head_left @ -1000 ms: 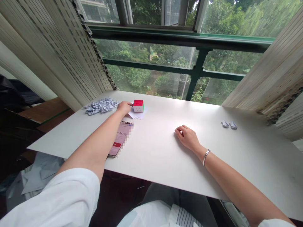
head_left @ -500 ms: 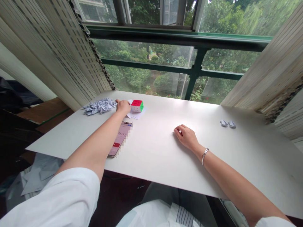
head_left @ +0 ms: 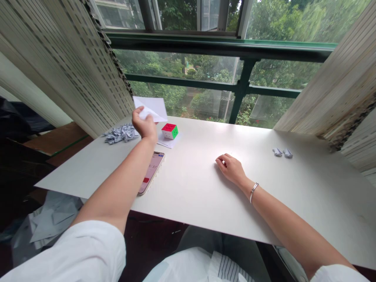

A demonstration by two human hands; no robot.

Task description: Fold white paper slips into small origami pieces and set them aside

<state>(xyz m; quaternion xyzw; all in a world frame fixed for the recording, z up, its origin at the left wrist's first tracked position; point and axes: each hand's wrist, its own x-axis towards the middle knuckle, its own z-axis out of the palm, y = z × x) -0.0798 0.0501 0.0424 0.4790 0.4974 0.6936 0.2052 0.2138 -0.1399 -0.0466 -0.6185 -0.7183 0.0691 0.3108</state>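
My left hand (head_left: 144,123) is raised over the far left of the table, its fingers closed on a sheet of white paper (head_left: 155,107). The sheet is bent where thumb and fingers pinch it. Just right of that hand, a puzzle cube (head_left: 169,131) with red, white and green faces sits on more white paper (head_left: 170,143). A phone (head_left: 152,172) showing a timer lies beneath my left forearm, partly covered by it. My right hand (head_left: 231,167) rests on the tabletop with its fingers loosely curled in, and I see nothing in them.
Several folded paper pieces (head_left: 120,134) form a pile at the far left. Two small folded papers (head_left: 282,152) lie on the right side of the white table (head_left: 194,188). Behind stands a window with a green railing (head_left: 220,45), flanked by curtains (head_left: 320,86).
My left hand has lifted from beside the cube, bringing a sheet of paper up off the table. My right hand stays in place.
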